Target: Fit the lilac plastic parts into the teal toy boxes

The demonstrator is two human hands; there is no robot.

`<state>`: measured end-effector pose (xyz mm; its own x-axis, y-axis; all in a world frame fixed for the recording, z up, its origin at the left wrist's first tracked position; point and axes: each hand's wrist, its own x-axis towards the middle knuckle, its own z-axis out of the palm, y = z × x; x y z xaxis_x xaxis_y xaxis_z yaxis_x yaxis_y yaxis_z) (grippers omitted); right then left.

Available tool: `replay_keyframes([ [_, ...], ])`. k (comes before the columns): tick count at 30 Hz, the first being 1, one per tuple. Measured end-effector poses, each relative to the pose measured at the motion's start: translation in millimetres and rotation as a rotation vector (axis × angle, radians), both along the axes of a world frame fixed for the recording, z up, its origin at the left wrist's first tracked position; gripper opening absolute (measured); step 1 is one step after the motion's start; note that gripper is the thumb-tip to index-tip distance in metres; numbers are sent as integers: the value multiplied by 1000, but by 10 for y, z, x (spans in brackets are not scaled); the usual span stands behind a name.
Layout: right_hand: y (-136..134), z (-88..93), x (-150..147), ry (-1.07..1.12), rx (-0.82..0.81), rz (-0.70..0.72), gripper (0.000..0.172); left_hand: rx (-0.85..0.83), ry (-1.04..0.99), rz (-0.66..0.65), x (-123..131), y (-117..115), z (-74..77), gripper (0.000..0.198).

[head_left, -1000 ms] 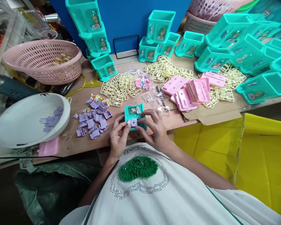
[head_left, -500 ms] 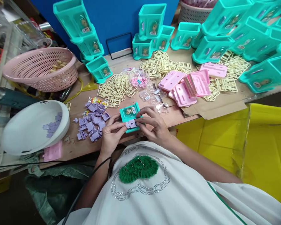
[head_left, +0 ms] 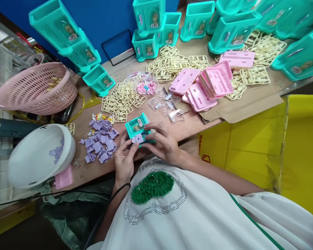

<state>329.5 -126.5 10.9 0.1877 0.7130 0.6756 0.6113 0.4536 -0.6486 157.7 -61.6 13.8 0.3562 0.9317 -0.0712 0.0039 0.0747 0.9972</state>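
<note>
Both hands are closed around a small teal plastic box [head_left: 130, 127], tilted over the table's front edge. Its face carries a clear bubble window with a brown figure and a white label. Below that window, a small purple plastic part [head_left: 137, 139] with a round hole lies against the box. My left hand [head_left: 124, 161] grips the left side, thumb and fingertips at the purple part's lower left. From the right, my right hand [head_left: 165, 144] has its fingers bent over the box's edge, near the purple part. The box's underside is hidden by the fingers.
Purple plastic parts [head_left: 100, 144] lie in a heap to the left, by a white bowl [head_left: 67, 152] and a pink basket [head_left: 23, 100]. Beyond are cream part frames [head_left: 120, 100], clear covers [head_left: 176, 116], pink trays [head_left: 185, 81] and stacked teal boxes [head_left: 99, 80]. A yellow carton [head_left: 302, 146] stands right.
The camera view has shifted and tilted. My right fingers have slid a little off the purple part towards the box's right side; the box is more tilted.
</note>
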Motion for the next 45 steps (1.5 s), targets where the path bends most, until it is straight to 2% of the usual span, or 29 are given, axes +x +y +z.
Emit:
replay_keyframes([
  [4,4,2,-2,11,49,-5,20,-207,-107,15,-66,12,-56,24],
  [8,56,7,13,-21,55,19,21,-287,-170,52,-156,45,-71,23],
  [12,91,57,9,-91,32,-2,19,-338,-192,139,-123,21,-26,29],
  [16,76,129,-11,-195,-55,-84,12,-297,-194,180,-1,-52,27,28],
  [21,42,179,-36,-260,-250,-144,15,-153,-146,184,132,-115,63,22],
  [24,12,197,-59,-258,-305,-156,16,-97,-127,183,144,-125,52,21],
  [29,-38,164,-108,-203,-297,-150,19,-115,-141,151,120,-124,16,22],
  [34,-34,13,-133,-120,-292,-133,32,-121,-84,79,142,-86,11,26],
  [39,42,-98,-141,-102,-166,-169,26,-112,-133,81,185,-52,17,23],
  [45,70,-83,-123,-222,-139,-160,19,-113,-161,65,211,-43,30,23],
])
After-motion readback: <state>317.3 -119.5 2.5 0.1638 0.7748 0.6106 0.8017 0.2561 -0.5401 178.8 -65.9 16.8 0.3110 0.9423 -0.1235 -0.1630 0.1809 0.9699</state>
